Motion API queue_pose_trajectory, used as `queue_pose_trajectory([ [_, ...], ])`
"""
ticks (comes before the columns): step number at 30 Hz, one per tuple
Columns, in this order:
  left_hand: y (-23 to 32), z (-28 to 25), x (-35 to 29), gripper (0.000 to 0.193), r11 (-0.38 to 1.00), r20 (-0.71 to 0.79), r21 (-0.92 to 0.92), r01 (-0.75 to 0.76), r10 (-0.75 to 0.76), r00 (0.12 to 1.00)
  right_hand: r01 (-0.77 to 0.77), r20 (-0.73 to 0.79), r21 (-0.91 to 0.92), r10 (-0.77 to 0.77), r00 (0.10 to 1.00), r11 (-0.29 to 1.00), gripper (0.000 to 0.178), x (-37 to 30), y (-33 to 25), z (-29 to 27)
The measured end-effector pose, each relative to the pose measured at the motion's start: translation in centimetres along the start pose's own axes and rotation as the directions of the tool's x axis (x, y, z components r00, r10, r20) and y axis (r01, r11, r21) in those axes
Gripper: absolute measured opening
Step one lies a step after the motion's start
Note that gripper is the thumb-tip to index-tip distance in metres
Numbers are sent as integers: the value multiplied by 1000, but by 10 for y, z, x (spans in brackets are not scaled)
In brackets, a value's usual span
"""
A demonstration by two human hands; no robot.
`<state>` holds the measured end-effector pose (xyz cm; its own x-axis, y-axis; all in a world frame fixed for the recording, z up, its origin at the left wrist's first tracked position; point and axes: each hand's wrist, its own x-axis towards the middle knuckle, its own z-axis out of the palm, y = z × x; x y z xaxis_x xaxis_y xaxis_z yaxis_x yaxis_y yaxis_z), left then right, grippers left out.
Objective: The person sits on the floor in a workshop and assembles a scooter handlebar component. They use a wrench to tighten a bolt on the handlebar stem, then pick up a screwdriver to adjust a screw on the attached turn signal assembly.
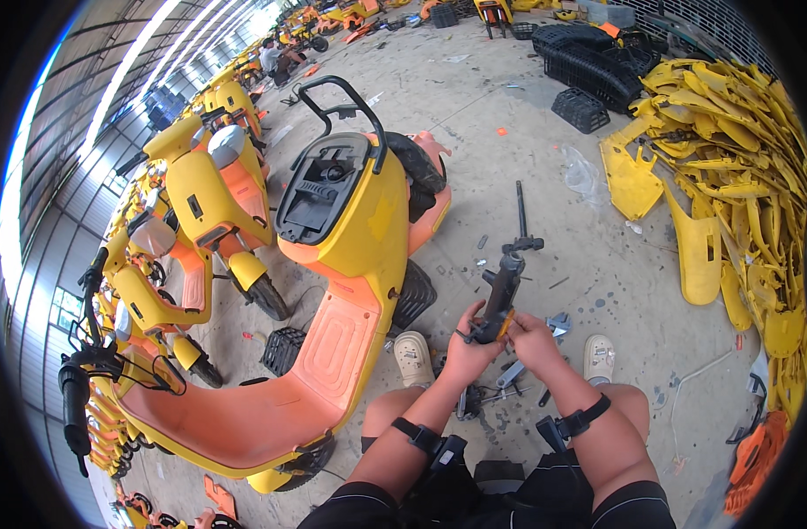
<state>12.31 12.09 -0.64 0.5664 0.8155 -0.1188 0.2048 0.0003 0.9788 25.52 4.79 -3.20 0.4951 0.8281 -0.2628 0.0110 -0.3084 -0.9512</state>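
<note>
My left hand [472, 354] is closed round the lower end of a long black part [505, 286], tube-like at its upper end and wider toward my palms. My right hand [534, 342] pinches the same part near a small orange strip [506, 321] on its side. What exactly the part is, I cannot make out. Just beyond its tip, a black metal rod with a crosspiece [520, 220] lies on the concrete floor. Below my hands are scattered metal tools and fittings [511, 375], partly hidden by my forearms. A grey-blue metal piece [558, 323] lies beside my right hand.
On my left stands a yellow and orange scooter body [337, 331] with its seat opening exposed. More yellow scooters [205, 198] line up behind it. A large heap of yellow panels [729, 150] rises at right, with black crates [593, 66] beyond. Someone [278, 60] sits far off.
</note>
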Motion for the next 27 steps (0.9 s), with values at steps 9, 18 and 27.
queue_pose_trajectory([
  [9,1,-5,-1,36,996,31,-82,34,-32,999,55,31,-129,-51,998,990,26,-10,-17,-3],
  [18,-13,0,-2,34,989,-13,-149,25,-27,1000,149,12,-283,-152,988,948,24,-13,-23,-1],
  [27,-21,2,-1,40,983,-44,-182,17,-26,999,303,20,-479,-334,942,824,19,-15,-21,0],
])
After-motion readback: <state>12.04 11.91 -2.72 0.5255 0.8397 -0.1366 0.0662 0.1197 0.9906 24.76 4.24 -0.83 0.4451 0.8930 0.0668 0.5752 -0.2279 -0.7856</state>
